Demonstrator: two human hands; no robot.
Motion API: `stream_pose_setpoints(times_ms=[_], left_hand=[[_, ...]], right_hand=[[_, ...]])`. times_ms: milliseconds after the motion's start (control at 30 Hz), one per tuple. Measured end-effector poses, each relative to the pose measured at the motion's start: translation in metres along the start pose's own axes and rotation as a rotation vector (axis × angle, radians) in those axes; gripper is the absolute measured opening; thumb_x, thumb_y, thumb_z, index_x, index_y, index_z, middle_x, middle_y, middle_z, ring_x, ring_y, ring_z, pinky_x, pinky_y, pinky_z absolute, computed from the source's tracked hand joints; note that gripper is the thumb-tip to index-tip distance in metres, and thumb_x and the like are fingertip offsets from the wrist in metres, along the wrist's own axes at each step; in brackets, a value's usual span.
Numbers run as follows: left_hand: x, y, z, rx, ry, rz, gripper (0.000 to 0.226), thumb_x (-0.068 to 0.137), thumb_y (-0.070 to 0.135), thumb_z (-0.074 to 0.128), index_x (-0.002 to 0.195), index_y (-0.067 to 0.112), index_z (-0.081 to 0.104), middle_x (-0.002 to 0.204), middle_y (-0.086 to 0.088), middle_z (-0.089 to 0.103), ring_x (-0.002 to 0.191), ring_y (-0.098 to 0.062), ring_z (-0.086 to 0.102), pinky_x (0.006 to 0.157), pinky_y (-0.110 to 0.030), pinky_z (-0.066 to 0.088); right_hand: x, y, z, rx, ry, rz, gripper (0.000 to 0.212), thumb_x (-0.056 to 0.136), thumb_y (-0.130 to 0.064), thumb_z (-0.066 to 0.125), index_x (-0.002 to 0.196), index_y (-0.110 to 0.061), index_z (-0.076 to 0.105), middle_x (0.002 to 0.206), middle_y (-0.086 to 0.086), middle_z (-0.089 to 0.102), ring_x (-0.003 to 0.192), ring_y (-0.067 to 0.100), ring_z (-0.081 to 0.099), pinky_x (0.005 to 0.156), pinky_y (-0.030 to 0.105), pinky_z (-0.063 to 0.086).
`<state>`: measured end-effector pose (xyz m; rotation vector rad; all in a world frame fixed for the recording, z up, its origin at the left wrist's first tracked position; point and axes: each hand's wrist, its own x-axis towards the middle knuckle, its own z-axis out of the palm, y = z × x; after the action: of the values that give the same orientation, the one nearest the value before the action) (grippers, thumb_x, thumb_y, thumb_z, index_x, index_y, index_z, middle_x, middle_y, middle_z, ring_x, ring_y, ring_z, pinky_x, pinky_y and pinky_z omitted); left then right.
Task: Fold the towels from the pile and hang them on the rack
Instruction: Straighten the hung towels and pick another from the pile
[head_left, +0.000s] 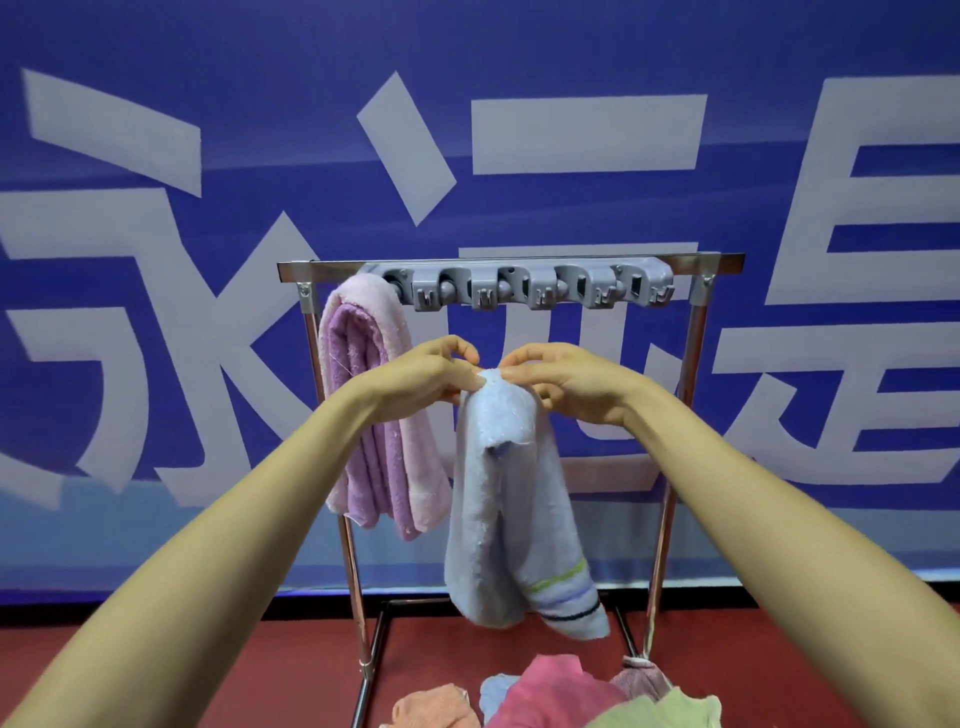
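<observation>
A light blue towel (506, 509) with green and dark stripes near its lower end hangs in the air in front of the rack. My left hand (426, 376) and my right hand (566, 382) both pinch its top edge close together. The metal rack (696, 322) stands behind, with a grey hook bar (524, 286) along its top rail. A folded pink and purple towel (363, 400) hangs at the left end of that bar. The pile of towels (561, 696), pink, orange, green and blue, lies on the floor at the bottom of the view.
A blue banner (208, 130) with large white characters covers the wall behind the rack. The floor (182, 660) is dark red. The rack's base bars (371, 649) run toward me on the left of the pile.
</observation>
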<state>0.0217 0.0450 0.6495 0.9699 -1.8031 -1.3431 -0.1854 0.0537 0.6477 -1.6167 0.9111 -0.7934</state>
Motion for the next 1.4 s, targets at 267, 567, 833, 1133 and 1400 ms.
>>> stream_pose_setpoints(times_ms=[267, 567, 833, 1133, 1400], left_hand=[[0.008, 0.003, -0.015, 0.021, -0.129, -0.067, 0.022, 0.081, 0.011, 0.067, 0.099, 0.010, 0.055, 0.081, 0.002, 0.063, 0.074, -0.009, 0.056, 0.073, -0.023, 0.042], [0.035, 0.039, -0.040, 0.103, 0.150, 0.131, 0.029, 0.091, -0.004, 0.054, 0.116, 0.009, 0.055, 0.101, -0.005, 0.063, 0.093, -0.012, 0.057, 0.085, -0.021, 0.042], [0.053, 0.060, -0.058, 0.048, 0.123, 0.132, 0.036, 0.088, -0.006, 0.051, 0.118, 0.012, 0.056, 0.099, -0.005, 0.067, 0.080, -0.012, 0.063, 0.073, -0.024, 0.044], [0.069, 0.066, -0.044, 0.079, 0.017, 0.083, 0.036, 0.092, -0.004, 0.052, 0.127, 0.003, 0.049, 0.109, -0.009, 0.062, 0.087, -0.011, 0.061, 0.071, -0.019, 0.046], [0.075, 0.069, -0.038, 0.102, 0.010, 0.082, 0.041, 0.080, 0.008, 0.062, 0.120, 0.009, 0.056, 0.117, -0.014, 0.059, 0.103, -0.024, 0.051, 0.089, -0.034, 0.037]], right_hand=[[0.018, -0.018, -0.017, -0.031, 0.023, -0.073, 0.015, 0.089, -0.013, 0.065, 0.104, -0.012, 0.062, 0.094, 0.001, 0.066, 0.084, 0.010, 0.062, 0.074, 0.021, 0.049], [0.048, -0.067, -0.020, -0.407, 0.092, -0.123, 0.026, 0.089, -0.009, 0.059, 0.115, -0.010, 0.057, 0.097, 0.005, 0.061, 0.087, 0.013, 0.060, 0.083, 0.029, 0.052], [0.071, -0.097, -0.018, -0.439, 0.239, -0.246, 0.022, 0.085, -0.013, 0.055, 0.105, -0.020, 0.061, 0.104, 0.001, 0.060, 0.091, 0.014, 0.057, 0.069, 0.025, 0.043], [0.061, -0.091, -0.042, -0.306, 0.260, -0.187, 0.017, 0.089, -0.008, 0.049, 0.100, -0.013, 0.061, 0.089, -0.001, 0.059, 0.073, 0.010, 0.053, 0.049, 0.016, 0.042], [0.060, -0.086, -0.051, -0.307, 0.308, -0.177, 0.016, 0.082, -0.016, 0.054, 0.094, -0.016, 0.064, 0.093, 0.002, 0.062, 0.079, 0.017, 0.055, 0.062, 0.030, 0.044]])
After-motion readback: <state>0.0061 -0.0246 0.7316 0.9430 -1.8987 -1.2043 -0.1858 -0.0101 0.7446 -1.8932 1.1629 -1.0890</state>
